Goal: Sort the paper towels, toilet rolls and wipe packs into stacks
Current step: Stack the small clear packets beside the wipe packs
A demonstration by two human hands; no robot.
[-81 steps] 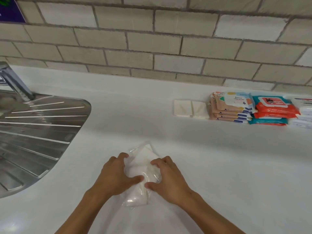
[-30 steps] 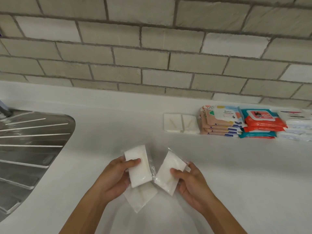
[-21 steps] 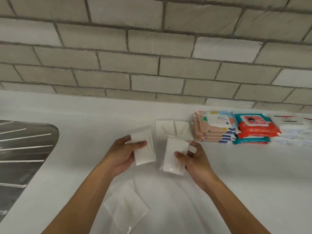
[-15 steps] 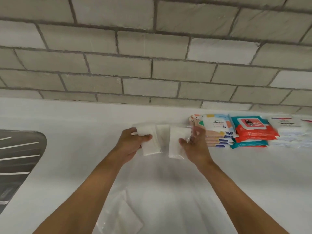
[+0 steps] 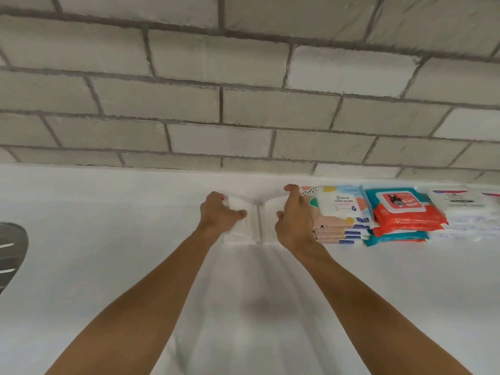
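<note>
Two hands are stretched to the back of the white counter (image 5: 108, 239), each closed on a white tissue pack. The left hand (image 5: 219, 216) has its thumb across the top of the left pack (image 5: 250, 220) and its fingers curled around the far edge; the right hand (image 5: 293, 221) covers most of the right pack (image 5: 270, 212), thumb at the near edge and forefinger hooked over the back. The two packs lie side by side with a narrow seam between them, and look to be resting on the white packs already placed there, though the hands hide the layers beneath.

Half a second ago both packs were held clear of the counter, short of the wall; now they are down at the spot, so the placing seems nearly finished and only the release remains. A third white pack, left near the front edge a moment earlier, is now out of view and likely still needs fetching.

Just right of the right hand stands the patterned wipe stack (image 5: 338, 212), touching or almost touching the wrist side. Beyond it come the red and teal wipe stack (image 5: 405, 215) and the white wipe stack (image 5: 460, 209). The brick wall (image 5: 243, 104) rises behind, and the sink drainer (image 5: 12, 244) shows at far left.
</note>
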